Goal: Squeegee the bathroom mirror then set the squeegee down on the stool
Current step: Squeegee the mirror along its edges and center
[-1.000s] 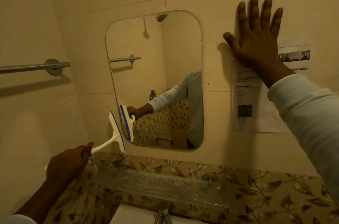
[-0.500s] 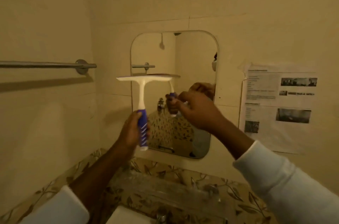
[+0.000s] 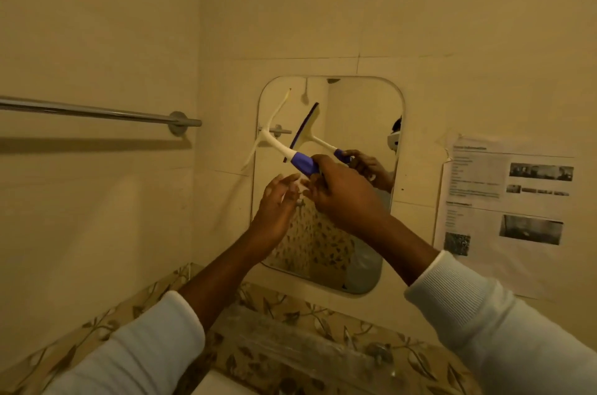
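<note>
- Squeegee (image 3: 277, 142) handle was clamped in right hand (image 3: 342, 197), fingers curled shut.
- Left hand (image 3: 277, 207) was spread, empty, just beside.
- Blade should be seated flat at mirror (image 3: 361, 123) top before pulling down.

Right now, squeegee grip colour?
Blue-purple grip on a white squeegee; head view.

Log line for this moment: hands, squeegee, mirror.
right hand: grips squeegee by its handle | left hand: open, beside handle | blade: tilted, at mirror top-left | stool: not in view
</note>
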Demonstrator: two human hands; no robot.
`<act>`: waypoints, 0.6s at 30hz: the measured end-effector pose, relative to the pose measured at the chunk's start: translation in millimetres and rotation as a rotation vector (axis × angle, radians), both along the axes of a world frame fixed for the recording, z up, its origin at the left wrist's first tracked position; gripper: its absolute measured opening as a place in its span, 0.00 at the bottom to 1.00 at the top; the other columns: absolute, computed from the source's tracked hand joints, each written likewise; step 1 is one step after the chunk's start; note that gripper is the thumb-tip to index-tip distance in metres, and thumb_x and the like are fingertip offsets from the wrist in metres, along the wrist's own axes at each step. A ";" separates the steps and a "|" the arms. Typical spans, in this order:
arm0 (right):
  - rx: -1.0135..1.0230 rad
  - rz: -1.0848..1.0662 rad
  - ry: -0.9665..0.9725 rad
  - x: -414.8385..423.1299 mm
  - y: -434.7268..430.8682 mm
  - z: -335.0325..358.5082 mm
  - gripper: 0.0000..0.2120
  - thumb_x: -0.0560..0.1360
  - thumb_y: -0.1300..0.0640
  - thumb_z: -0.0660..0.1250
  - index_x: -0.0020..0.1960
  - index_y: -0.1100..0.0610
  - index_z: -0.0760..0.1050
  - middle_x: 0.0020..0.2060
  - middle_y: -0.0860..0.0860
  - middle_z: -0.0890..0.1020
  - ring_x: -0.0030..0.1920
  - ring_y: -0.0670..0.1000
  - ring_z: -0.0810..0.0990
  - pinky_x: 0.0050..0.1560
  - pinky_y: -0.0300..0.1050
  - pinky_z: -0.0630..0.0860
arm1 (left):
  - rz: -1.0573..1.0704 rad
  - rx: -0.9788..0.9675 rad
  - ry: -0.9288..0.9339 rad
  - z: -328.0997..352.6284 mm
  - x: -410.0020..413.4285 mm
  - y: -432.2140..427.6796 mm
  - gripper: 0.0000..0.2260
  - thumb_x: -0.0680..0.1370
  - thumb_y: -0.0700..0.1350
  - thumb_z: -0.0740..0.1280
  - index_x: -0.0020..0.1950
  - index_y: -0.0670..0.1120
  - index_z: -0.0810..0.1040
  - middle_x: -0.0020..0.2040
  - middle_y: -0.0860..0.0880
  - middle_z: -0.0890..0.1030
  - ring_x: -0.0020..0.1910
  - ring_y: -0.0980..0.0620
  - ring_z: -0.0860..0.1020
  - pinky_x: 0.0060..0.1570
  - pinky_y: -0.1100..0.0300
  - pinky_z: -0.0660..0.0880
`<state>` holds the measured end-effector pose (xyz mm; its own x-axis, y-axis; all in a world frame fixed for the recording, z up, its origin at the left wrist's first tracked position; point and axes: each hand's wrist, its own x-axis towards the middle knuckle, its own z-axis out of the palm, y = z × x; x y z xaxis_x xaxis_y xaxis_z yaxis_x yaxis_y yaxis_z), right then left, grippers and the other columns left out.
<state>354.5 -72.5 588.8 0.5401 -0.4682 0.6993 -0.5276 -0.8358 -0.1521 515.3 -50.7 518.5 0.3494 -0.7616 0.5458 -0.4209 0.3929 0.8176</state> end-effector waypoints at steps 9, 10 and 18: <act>-0.294 -0.158 0.103 14.2 -19.7 63.1 0.13 0.87 0.51 0.59 0.68 0.54 0.71 0.45 0.48 0.75 0.38 0.50 0.75 0.39 0.46 0.73 | 0.526 0.370 -0.853 -51.8 133.8 -17.0 0.60 0.67 0.76 0.67 0.78 0.57 0.26 0.75 0.46 0.20 0.78 0.36 0.30 0.78 0.36 0.43; -0.298 -0.164 0.115 17.9 -22.8 69.2 0.12 0.86 0.51 0.59 0.67 0.54 0.71 0.45 0.48 0.74 0.37 0.48 0.73 0.37 0.44 0.70 | 0.533 0.383 -0.925 -50.4 146.9 -17.5 0.61 0.66 0.76 0.68 0.78 0.56 0.26 0.75 0.46 0.20 0.78 0.36 0.29 0.78 0.37 0.42; -0.355 -0.159 0.145 49.5 -34.1 90.4 0.12 0.86 0.51 0.61 0.68 0.52 0.72 0.43 0.49 0.73 0.34 0.46 0.71 0.34 0.42 0.65 | 0.484 0.413 -1.185 -10.4 177.6 -45.3 0.65 0.62 0.77 0.69 0.76 0.58 0.22 0.76 0.46 0.21 0.77 0.40 0.26 0.77 0.41 0.35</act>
